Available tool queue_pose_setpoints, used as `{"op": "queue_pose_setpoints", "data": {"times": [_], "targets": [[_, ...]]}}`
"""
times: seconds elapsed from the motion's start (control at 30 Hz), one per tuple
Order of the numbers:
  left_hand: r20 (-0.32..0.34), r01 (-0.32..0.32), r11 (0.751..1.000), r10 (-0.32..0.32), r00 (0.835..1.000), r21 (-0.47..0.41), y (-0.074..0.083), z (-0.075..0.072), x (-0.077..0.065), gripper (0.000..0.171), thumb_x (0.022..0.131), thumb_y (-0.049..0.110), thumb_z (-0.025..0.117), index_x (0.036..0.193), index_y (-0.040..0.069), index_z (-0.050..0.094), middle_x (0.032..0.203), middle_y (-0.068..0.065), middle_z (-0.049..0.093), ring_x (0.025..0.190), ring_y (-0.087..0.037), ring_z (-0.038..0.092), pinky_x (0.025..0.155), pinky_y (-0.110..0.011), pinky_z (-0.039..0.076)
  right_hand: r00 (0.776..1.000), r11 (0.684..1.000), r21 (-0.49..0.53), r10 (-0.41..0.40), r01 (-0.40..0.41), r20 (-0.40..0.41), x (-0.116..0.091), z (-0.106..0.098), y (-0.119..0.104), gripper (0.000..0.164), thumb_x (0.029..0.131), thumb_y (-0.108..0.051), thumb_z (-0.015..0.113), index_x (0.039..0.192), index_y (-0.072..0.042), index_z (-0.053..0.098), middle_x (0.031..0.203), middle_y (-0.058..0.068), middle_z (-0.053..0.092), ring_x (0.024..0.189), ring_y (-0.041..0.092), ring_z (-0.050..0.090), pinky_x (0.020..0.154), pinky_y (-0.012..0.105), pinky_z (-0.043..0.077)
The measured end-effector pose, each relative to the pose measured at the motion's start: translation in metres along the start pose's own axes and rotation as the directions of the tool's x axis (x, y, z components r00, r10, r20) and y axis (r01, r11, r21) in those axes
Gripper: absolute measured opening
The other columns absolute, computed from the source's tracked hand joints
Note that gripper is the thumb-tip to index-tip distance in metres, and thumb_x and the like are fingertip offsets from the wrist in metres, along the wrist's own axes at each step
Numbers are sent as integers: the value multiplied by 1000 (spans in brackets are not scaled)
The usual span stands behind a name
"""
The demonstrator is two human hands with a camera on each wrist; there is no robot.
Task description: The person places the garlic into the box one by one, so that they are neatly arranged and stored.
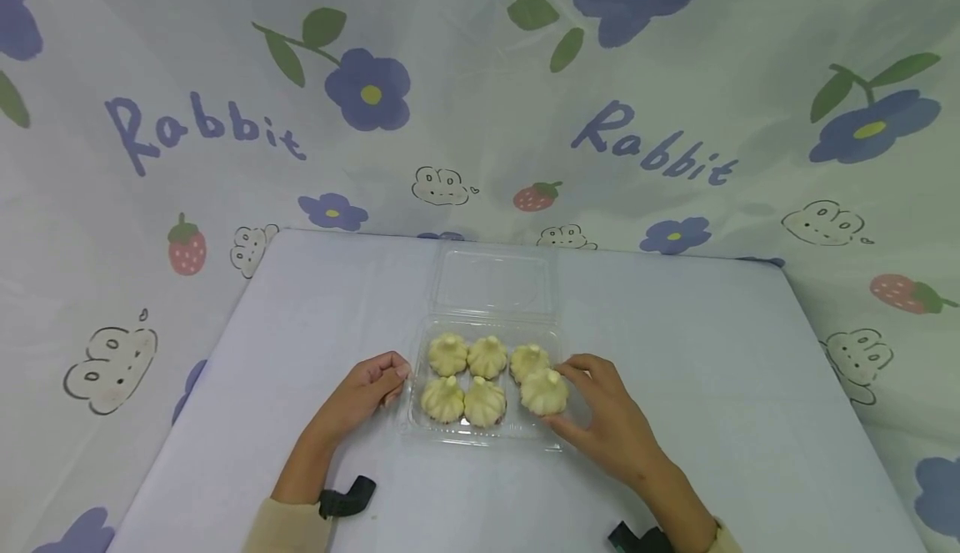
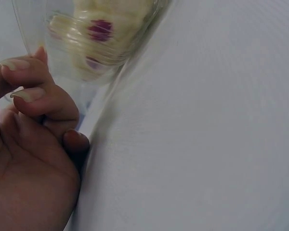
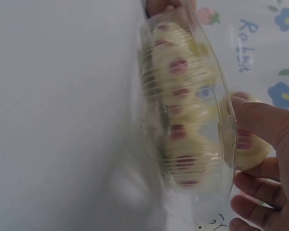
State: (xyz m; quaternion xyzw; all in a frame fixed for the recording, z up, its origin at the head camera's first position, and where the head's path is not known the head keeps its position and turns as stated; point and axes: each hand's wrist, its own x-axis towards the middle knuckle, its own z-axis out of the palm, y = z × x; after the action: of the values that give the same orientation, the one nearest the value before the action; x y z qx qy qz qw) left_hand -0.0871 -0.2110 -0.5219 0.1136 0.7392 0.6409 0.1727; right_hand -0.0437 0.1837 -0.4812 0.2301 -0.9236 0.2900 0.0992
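Note:
A clear plastic clamshell box (image 1: 495, 436) lies with its lid (image 1: 495, 282) folded back. Inside stand several pale yellow pleated buns; purple patches show on their sides in the wrist views. My right hand (image 1: 611, 415) pinches one bun (image 1: 544, 392) between thumb and fingers, over the box's right front part. This bun overlaps the one behind it (image 1: 529, 359), and in the right wrist view it sits just above the rim (image 3: 233, 130). At the left side, my left hand (image 1: 371, 386) has curled fingers, with thumb and forefinger holding the box's edge.
Under the box is a table with a white cloth (image 1: 712, 353). A curtain (image 1: 480, 103) printed with flowers, rabbits and strawberries hangs behind. Dark straps (image 1: 348, 496) are on both wrists, near the beige sleeves (image 1: 288, 526).

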Motion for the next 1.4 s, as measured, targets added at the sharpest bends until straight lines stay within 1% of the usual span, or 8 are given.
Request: {"op": "queue_pose_setpoints", "data": {"times": [0.2,0.33,0.47,0.57,0.73,0.87,1.2,1.4], "targets": [[-5,14,1000,-14,1000,0,-1,0,0,27,111,22,54,99,-1,59,68,1,49,59,-10,40,51,-24,34,994,994,-17,-107,107,7,4,5,2,71,75,-35,96,133,-9,65,137,5,55,135,23,46,102,39,48],[-2,11,1000,-11,1000,3,1,0,0,27,111,22,54,98,-1,59,68,1,49,59,-14,40,52,-24,34,992,992,-28,-121,122,38,6,7,3,72,76,-39,95,134,-10,65,135,4,58,140,26,45,108,43,45],[-1,-3,1000,3,1000,2,1,0,0,26,111,22,54,98,0,59,68,1,49,58,-18,40,52,-24,35,989,991,-45,-120,124,86,10,7,2,69,78,-41,94,133,-11,65,130,3,63,146,29,41,119,54,31],[1,-13,1000,13,1000,4,1,0,0,26,111,21,54,98,0,59,68,1,48,58,-18,40,51,-25,35,984,989,-59,-125,134,129,14,6,1,67,79,-41,93,132,-11,66,124,2,66,148,30,40,121,62,21],[3,-15,1000,15,1000,3,1,0,0,26,111,21,55,96,-1,59,67,1,48,59,-14,40,51,-27,35,966,987,-105,-91,119,240,21,3,-3,64,81,-45,90,132,-13,68,116,-3,69,149,27,38,121,65,15],[10,-40,999,40,999,6,0,0,0,25,111,17,54,95,-2,57,67,1,48,58,-12,40,51,-27,34,949,986,-140,-48,96,313,26,1,-7,65,80,-46,91,131,-14,68,120,-2,72,149,25,38,121,67,10],[16,-43,999,43,999,4,0,-1,0,27,111,16,53,94,-5,56,68,0,47,59,-9,40,51,-27,33,920,983,-170,6,66,391,36,-5,-20,64,77,-38,94,130,-12,70,128,2,71,146,27,41,120,68,11],[9,-31,999,31,999,-7,0,-1,0,27,111,17,54,95,-4,56,68,0,47,58,-9,39,50,-24,32,910,982,-168,-6,83,415,41,-9,-26,64,78,-36,94,130,-9,69,129,6,70,144,31,44,118,71,14]]}}
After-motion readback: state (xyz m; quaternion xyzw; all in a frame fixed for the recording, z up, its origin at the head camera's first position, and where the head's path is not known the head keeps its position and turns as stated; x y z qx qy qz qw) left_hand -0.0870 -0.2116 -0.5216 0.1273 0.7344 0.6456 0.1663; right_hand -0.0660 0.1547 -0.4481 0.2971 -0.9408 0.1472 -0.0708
